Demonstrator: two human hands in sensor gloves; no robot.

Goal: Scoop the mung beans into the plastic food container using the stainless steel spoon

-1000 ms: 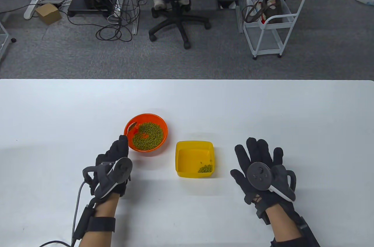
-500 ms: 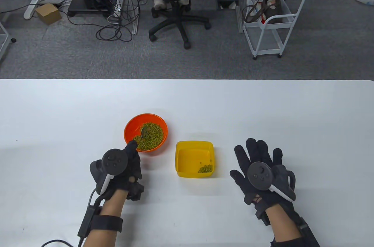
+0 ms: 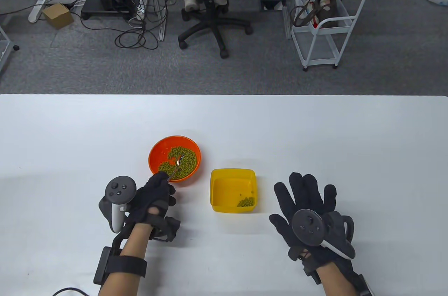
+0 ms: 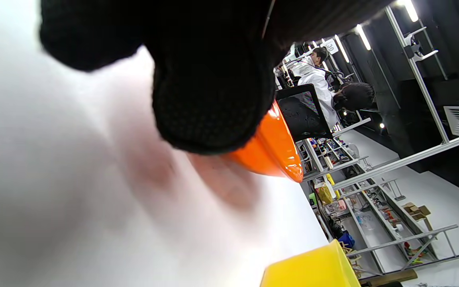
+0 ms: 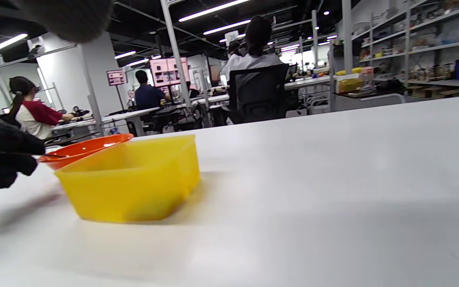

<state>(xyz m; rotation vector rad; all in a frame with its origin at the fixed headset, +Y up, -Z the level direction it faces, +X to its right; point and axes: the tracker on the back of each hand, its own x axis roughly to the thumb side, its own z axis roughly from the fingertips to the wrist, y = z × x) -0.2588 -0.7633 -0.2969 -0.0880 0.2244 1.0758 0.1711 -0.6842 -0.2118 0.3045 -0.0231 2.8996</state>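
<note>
Fingers of my left hand [image 3: 154,198] pinch the spoon [image 3: 176,164], tip in beans [image 3: 180,161] in the bowl [image 3: 155,150] at 10 o'clock of the container [image 3: 232,173], which holds few; right hand [image 3: 308,205] spread flat; most scooping remains.

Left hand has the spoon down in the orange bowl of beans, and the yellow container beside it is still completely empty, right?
Not quite: the yellow container already has a small pile of mung beans in its near right corner, as the table view shows. The left hand does hold the spoon in the orange bowl.
</note>
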